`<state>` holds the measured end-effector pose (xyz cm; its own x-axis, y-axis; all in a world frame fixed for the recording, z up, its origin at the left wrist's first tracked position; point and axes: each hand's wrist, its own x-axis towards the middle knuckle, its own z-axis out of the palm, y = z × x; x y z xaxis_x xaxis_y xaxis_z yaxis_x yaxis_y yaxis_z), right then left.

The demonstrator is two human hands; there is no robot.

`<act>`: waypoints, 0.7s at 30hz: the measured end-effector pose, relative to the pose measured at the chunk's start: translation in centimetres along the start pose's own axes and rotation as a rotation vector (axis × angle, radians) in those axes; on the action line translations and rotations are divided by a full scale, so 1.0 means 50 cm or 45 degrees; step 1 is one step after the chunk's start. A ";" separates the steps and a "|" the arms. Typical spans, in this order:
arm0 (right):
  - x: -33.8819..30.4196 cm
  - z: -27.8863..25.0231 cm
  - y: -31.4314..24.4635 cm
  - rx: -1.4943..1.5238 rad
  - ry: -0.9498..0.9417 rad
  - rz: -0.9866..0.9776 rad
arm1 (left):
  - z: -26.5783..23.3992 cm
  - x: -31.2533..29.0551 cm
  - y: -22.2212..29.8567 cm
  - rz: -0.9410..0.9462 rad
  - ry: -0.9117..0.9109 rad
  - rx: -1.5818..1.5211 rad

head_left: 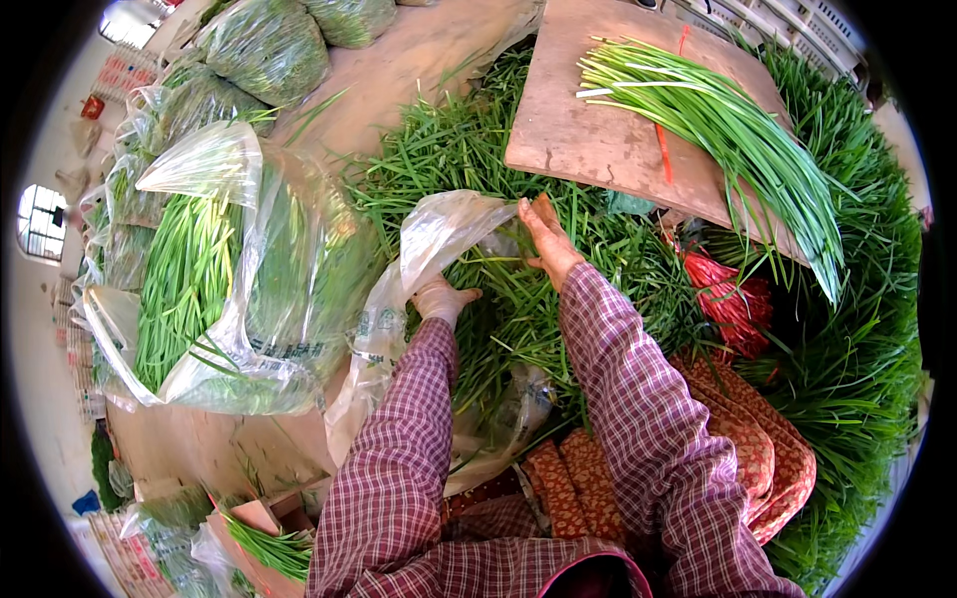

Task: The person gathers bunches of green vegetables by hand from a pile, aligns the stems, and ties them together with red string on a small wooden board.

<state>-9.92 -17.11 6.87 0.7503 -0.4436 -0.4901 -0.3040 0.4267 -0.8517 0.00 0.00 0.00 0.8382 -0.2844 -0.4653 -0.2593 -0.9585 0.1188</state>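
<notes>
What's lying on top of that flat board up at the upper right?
A bundle of long green stalks lies across the board, with an orange strip poking out beside it. The board's surface beneath the bundle is covered.

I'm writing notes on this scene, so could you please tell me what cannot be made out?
In the head view:
Left hand: some fingers, veiled by the translucent white plastic bag.
Pinkish-brown flat wooden board: far left corner, cut off by the picture's top.
Thin green stalks at lower left: right end, hidden by the purple checked sleeve.
</notes>
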 end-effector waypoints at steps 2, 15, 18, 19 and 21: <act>0.002 -0.002 -0.002 -0.041 0.055 -0.080 | 0.010 0.009 0.000 -0.028 0.016 0.019; -0.017 0.015 0.043 -0.750 0.063 -0.622 | 0.044 -0.021 -0.052 0.249 0.204 -0.301; -0.050 0.045 0.056 -1.307 0.067 -0.878 | 0.050 -0.039 -0.140 0.383 0.197 -0.560; -0.063 0.046 0.060 -1.400 -0.045 -0.931 | 0.047 -0.049 -0.158 0.479 0.190 -0.658; -0.080 0.051 0.078 -1.689 -0.230 -0.940 | 0.024 -0.090 -0.183 0.440 -0.022 -0.853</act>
<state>-12.62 -11.68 6.00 0.9944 -0.0933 0.0494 -0.0581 -0.8742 -0.4821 -1.97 10.08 -0.07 0.7528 -0.5764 -0.3179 -0.1545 -0.6241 0.7659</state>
